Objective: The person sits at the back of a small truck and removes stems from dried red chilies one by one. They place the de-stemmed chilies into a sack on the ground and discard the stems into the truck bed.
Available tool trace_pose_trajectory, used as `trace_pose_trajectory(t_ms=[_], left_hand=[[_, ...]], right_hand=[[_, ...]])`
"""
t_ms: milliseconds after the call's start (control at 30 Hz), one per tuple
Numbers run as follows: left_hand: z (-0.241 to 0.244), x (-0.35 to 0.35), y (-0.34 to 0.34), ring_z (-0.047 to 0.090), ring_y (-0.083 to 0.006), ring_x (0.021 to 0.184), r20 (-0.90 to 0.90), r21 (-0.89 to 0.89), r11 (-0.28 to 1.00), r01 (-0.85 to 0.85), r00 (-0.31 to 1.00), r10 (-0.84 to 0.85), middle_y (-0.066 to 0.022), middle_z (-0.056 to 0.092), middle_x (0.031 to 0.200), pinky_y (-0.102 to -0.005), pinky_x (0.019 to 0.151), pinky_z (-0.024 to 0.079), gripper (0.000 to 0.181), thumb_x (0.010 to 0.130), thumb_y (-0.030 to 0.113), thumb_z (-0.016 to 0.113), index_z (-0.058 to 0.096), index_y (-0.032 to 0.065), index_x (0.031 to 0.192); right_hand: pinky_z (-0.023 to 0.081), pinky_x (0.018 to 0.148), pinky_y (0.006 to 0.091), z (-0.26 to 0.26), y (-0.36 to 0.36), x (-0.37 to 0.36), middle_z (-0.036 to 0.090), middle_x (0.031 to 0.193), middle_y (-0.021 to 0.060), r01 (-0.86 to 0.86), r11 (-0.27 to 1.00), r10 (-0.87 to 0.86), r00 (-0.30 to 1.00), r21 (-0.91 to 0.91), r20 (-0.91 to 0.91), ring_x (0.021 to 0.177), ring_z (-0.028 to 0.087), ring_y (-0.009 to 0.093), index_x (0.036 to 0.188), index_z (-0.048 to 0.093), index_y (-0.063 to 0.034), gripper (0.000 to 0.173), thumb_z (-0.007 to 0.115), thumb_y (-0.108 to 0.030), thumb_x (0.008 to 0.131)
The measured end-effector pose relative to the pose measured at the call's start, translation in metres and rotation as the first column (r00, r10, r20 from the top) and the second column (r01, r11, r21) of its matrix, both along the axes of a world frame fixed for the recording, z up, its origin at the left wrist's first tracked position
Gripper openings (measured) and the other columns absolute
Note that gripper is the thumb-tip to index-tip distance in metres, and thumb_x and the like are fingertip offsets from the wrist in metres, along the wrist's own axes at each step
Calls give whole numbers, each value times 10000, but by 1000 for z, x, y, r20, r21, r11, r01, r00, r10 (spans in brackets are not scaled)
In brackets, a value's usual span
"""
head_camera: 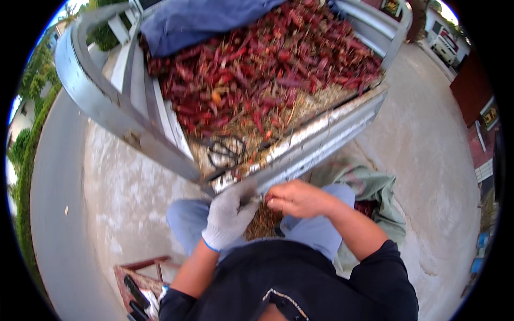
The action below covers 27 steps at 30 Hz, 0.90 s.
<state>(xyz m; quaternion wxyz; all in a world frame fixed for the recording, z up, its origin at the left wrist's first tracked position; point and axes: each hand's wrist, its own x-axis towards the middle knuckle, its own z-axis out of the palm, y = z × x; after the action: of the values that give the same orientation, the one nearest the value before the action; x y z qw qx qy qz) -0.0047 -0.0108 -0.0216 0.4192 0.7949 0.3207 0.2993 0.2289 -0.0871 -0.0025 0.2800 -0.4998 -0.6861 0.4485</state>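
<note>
My left hand (229,218), in a white knit glove, is curled just below the near edge of a metal truck bed (321,134). A small pale bit shows at its fingertips, too blurred to name. Bare, my right hand (303,198) pinches a dark red dried chili pepper (268,197) close to the left fingertips. Beneath both hands, a heap of straw-coloured stems and scraps (261,224) lies between my knees. Dried red chilies (249,68) cover much of the truck bed, mixed with chaff towards the near edge.
Blue cloth (192,26) lies over the chilies at the back left. A black cord (227,152) is coiled in the near corner, beside a curved metal rail (96,96). A green sack (375,184) with red contents sits right of my legs. A wooden-framed seat (132,273) stands lower left.
</note>
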Motion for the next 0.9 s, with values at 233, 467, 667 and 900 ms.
trace_pose_trajectory(t_ms=[233,467,667,900], left_hand=[[27,-7,12,729,-283,837,-593,492,722,487,794,-132,-46,724,871,-442,713,528,195,858,235,735,707,121,1014],[35,-8,20,730,-278,775,-666,466,606,645,707,-241,-48,700,776,-436,676,503,113,854,236,686,676,123,850],[17,-15,15,688,-337,717,-413,503,773,387,893,-179,-107,678,732,-469,653,487,155,872,225,687,670,102,779],[-41,-22,-6,695,-401,758,-291,199,978,60,957,0,-180,670,742,-523,670,529,186,932,193,669,703,31,849]], right_hand=[[508,742,510,1,12,-6,668,863,216,-229,968,211,963,98,166,831,650,444,1017,644,-3,289,613,-287,1069],[506,762,527,3,20,-9,667,863,249,-308,950,311,937,-45,159,854,646,471,996,660,24,343,608,-307,1069],[504,636,349,-19,9,-27,648,771,106,-47,976,-14,960,-212,-279,680,643,215,960,658,-1,332,597,-294,1105],[521,624,251,-51,-5,-20,674,848,33,160,925,-340,751,-344,-566,680,637,86,1080,674,-2,234,605,-225,1106]])
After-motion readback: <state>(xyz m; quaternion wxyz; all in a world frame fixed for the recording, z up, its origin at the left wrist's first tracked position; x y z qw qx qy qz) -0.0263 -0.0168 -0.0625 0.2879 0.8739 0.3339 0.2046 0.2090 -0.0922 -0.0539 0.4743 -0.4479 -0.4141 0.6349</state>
